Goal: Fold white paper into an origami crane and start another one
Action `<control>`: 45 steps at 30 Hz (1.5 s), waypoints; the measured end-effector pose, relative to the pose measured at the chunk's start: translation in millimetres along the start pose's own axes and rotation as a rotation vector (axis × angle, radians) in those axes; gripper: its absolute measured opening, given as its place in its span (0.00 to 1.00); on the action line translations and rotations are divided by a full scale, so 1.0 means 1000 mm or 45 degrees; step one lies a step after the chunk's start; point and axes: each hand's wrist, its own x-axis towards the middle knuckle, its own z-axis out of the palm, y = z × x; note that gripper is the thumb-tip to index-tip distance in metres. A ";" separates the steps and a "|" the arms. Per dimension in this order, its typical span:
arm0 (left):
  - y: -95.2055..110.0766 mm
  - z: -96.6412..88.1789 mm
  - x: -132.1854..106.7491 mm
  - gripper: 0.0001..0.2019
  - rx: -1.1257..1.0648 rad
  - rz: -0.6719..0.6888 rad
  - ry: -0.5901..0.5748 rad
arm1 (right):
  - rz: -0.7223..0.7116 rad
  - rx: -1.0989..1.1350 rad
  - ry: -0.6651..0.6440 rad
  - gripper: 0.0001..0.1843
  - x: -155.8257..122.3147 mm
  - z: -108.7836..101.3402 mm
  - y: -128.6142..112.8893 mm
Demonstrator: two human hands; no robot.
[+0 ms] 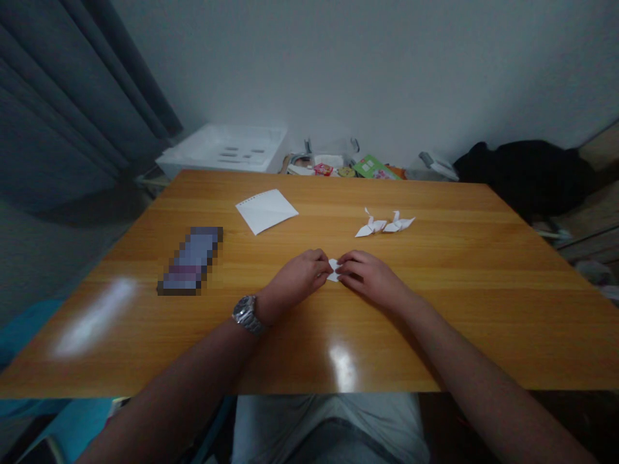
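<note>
A small piece of folded white paper [333, 270] lies on the wooden table between my two hands. My left hand [309, 269] pinches its left edge, fingers curled together. From the other side, my right hand [365, 274] has its bent fingertips on the paper's right edge. Part of the paper is hidden under the fingers. Beyond my right hand stand two folded white paper cranes [371, 225], side by side with their wings spread. A white sheet of paper [267, 211] with a row of punched holes lies flat farther back, to the left.
A blurred-out phone-like device [191, 261] rests on the left of the wooden table [464, 335]. Past the far edge are a white foam box [227, 148], a green booklet [374, 167] and a dark cloth heap [527, 171]. A grey curtain [72, 90] hangs at left.
</note>
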 end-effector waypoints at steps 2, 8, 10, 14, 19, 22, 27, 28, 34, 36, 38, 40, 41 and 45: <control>-0.001 0.000 -0.001 0.08 -0.024 0.021 -0.004 | -0.004 0.036 0.013 0.06 0.000 -0.001 0.000; -0.004 0.000 -0.003 0.09 -0.063 0.012 0.011 | 0.014 0.100 0.032 0.06 -0.001 -0.002 -0.001; -0.003 0.000 -0.002 0.09 -0.067 0.008 0.013 | 0.012 0.101 0.036 0.06 -0.001 -0.001 0.000; -0.001 -0.002 -0.002 0.09 -0.065 0.012 0.009 | 0.001 0.091 0.032 0.05 -0.002 0.000 0.002; -0.001 -0.002 -0.001 0.08 -0.065 -0.002 0.016 | 0.027 0.131 0.046 0.05 -0.002 0.001 0.003; -0.001 -0.001 -0.001 0.08 -0.062 -0.009 0.028 | 0.045 0.138 0.050 0.04 -0.002 0.001 0.003; 0.001 -0.001 -0.001 0.09 -0.030 0.006 0.035 | 0.037 0.117 0.042 0.04 -0.002 0.001 0.002; 0.001 0.000 -0.001 0.09 -0.022 0.009 0.036 | 0.033 0.116 0.043 0.04 -0.002 0.002 0.002; 0.000 0.005 0.000 0.08 -0.032 0.006 0.089 | 0.008 0.123 0.065 0.03 -0.002 0.005 0.005; 0.000 0.007 0.001 0.07 -0.043 -0.012 0.114 | 0.015 0.120 0.071 0.03 -0.001 0.006 0.005; 0.000 0.009 0.001 0.07 -0.080 -0.040 0.129 | 0.033 0.117 0.078 0.04 0.000 0.007 0.005; 0.000 0.010 0.001 0.06 -0.150 -0.068 0.134 | 0.057 0.115 0.084 0.04 0.001 0.007 0.004; -0.001 0.011 0.001 0.06 -0.192 -0.082 0.137 | 0.066 0.117 0.086 0.04 0.001 0.007 0.003; -0.003 0.012 0.001 0.05 -0.342 -0.119 0.137 | 0.082 0.127 0.086 0.03 0.002 0.008 0.003</control>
